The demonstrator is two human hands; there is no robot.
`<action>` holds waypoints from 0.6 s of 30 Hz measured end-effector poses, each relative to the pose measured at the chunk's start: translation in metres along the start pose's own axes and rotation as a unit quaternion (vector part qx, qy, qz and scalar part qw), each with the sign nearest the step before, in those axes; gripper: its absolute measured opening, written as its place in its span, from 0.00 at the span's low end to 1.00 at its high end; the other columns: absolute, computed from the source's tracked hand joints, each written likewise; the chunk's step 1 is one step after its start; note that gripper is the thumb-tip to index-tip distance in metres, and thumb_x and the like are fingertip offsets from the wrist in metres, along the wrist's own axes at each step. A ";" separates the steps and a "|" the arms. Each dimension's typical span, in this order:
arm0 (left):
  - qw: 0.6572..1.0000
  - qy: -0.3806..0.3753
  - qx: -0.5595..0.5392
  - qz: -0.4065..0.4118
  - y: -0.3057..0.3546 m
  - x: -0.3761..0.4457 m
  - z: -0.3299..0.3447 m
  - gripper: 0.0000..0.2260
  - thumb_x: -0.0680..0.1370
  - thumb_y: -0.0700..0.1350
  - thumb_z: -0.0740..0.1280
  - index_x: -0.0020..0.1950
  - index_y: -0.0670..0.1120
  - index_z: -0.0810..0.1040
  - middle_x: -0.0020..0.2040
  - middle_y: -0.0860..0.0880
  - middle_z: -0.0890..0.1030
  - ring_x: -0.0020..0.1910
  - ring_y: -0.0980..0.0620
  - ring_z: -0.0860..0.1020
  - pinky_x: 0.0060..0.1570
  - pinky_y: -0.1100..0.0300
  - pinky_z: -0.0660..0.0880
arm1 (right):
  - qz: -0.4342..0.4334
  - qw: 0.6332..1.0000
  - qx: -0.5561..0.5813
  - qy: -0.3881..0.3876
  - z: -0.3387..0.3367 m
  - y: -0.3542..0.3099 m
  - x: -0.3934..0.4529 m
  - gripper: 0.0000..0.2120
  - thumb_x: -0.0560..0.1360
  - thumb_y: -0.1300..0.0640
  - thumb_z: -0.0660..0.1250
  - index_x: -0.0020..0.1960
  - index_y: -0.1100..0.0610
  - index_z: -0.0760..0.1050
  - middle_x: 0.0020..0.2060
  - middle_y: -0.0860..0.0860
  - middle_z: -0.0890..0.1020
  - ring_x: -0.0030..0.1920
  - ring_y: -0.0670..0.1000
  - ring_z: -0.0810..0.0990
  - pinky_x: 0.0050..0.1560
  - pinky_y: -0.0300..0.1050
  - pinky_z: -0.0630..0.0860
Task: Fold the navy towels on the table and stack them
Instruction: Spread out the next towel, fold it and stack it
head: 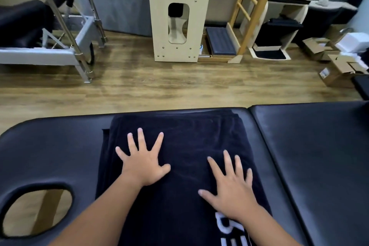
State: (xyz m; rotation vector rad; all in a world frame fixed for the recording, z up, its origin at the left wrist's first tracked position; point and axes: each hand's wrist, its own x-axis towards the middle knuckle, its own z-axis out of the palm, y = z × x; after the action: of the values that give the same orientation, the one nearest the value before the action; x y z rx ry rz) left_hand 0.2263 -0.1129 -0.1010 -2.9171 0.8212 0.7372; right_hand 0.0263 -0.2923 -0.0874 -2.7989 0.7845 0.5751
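A navy towel (185, 132) lies flat and folded lengthwise on the black padded table (311, 146), running from the far edge toward me. White lettering shows on its near right part. My left hand (142, 163) rests palm down on the towel's left half, fingers spread. Palm down on the right half, a little nearer to me, is my right hand (231, 183), also with fingers spread. Neither hand grips the cloth. Layered edges show along the towel's far right side.
The table has an oval face hole (38, 211) at the near left and a seam (265, 146) right of the towel. Beyond it are wood floor, a metal-framed reformer (60, 46), a wooden barrel unit (177, 16), a ladder (253, 10) and cardboard boxes (337, 62).
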 end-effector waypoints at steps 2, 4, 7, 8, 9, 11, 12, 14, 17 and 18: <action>0.998 -0.046 -0.027 -0.028 0.006 0.013 -0.015 0.51 0.68 0.71 0.66 0.72 0.71 0.26 0.77 0.40 0.24 0.77 0.29 0.32 0.67 0.20 0.48 | 0.003 1.000 -0.001 0.013 -0.012 0.002 0.038 0.46 0.69 0.19 0.49 0.78 0.34 0.32 0.80 0.53 0.32 0.79 0.64 0.33 0.74 0.74 0.40; 0.993 -0.094 -0.036 -0.056 0.014 0.028 -0.034 0.59 0.64 0.68 0.75 0.69 0.75 0.25 0.77 0.41 0.24 0.78 0.28 0.35 0.66 0.20 0.53 | 0.007 1.000 0.008 0.016 -0.021 0.002 0.071 0.46 0.68 0.18 0.48 0.78 0.33 0.33 0.81 0.53 0.34 0.79 0.65 0.34 0.73 0.75 0.39; 0.987 -0.135 -0.013 -0.091 0.022 0.045 -0.050 0.66 0.59 0.67 0.81 0.67 0.76 0.23 0.75 0.40 0.21 0.77 0.28 0.32 0.65 0.17 0.50 | 0.020 1.000 0.005 0.020 -0.034 0.002 0.107 0.46 0.66 0.17 0.47 0.77 0.31 0.34 0.81 0.52 0.35 0.79 0.66 0.34 0.72 0.77 0.39; 0.986 -0.137 -0.003 -0.099 0.022 0.048 -0.051 0.67 0.58 0.67 0.81 0.67 0.75 0.22 0.74 0.40 0.20 0.76 0.28 0.30 0.64 0.17 0.48 | 0.024 0.999 0.009 0.024 -0.039 0.003 0.118 0.46 0.66 0.17 0.47 0.77 0.31 0.35 0.81 0.51 0.36 0.79 0.66 0.33 0.71 0.78 0.40; 0.985 -0.137 -0.001 -0.102 0.021 0.051 -0.050 0.68 0.57 0.68 0.82 0.66 0.75 0.22 0.73 0.40 0.19 0.75 0.29 0.27 0.64 0.16 0.47 | 0.028 0.999 0.015 0.025 -0.044 0.004 0.127 0.46 0.66 0.17 0.47 0.78 0.31 0.36 0.81 0.51 0.37 0.78 0.66 0.33 0.70 0.79 0.40; 0.987 -0.129 -0.029 -0.090 0.014 0.053 -0.045 0.68 0.56 0.67 0.82 0.66 0.77 0.23 0.73 0.41 0.19 0.74 0.30 0.26 0.64 0.17 0.49 | 0.033 0.999 0.028 0.011 -0.054 0.009 0.147 0.46 0.66 0.17 0.49 0.78 0.31 0.36 0.82 0.50 0.37 0.79 0.66 0.34 0.70 0.80 0.42; 0.988 -0.117 -0.053 -0.080 0.010 0.053 -0.044 0.66 0.56 0.69 0.81 0.67 0.78 0.25 0.74 0.42 0.19 0.75 0.31 0.26 0.64 0.17 0.50 | 0.033 0.999 0.036 0.000 -0.061 0.012 0.157 0.47 0.66 0.17 0.51 0.78 0.31 0.37 0.82 0.50 0.37 0.79 0.67 0.35 0.70 0.80 0.44; 0.989 -0.090 -0.090 -0.072 0.005 0.052 -0.043 0.60 0.55 0.76 0.76 0.67 0.80 0.29 0.77 0.45 0.23 0.77 0.33 0.29 0.65 0.18 0.51 | 0.034 0.998 0.054 -0.029 -0.072 0.019 0.178 0.49 0.65 0.17 0.54 0.78 0.32 0.38 0.82 0.49 0.39 0.79 0.67 0.35 0.70 0.80 0.47; 0.990 -0.078 -0.082 -0.088 0.009 0.055 -0.041 0.56 0.56 0.79 0.71 0.67 0.81 0.30 0.78 0.45 0.25 0.78 0.34 0.31 0.65 0.19 0.53 | 0.026 0.996 0.070 -0.048 -0.078 0.028 0.197 0.50 0.65 0.17 0.55 0.79 0.33 0.40 0.82 0.49 0.40 0.79 0.66 0.35 0.69 0.81 0.48; 0.990 -0.077 -0.072 -0.095 0.011 0.057 -0.039 0.57 0.57 0.79 0.71 0.67 0.81 0.29 0.78 0.45 0.25 0.78 0.33 0.31 0.65 0.19 0.53 | 0.021 0.997 0.065 -0.046 -0.076 0.029 0.199 0.49 0.65 0.17 0.54 0.79 0.33 0.41 0.82 0.49 0.40 0.79 0.67 0.34 0.69 0.81 0.46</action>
State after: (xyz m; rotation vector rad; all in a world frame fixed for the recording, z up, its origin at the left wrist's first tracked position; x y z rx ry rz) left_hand 0.2802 -0.1559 -0.0902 -2.9586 0.4865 1.0263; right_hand 0.1912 -0.4293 -0.1021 -2.6244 0.8317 0.6308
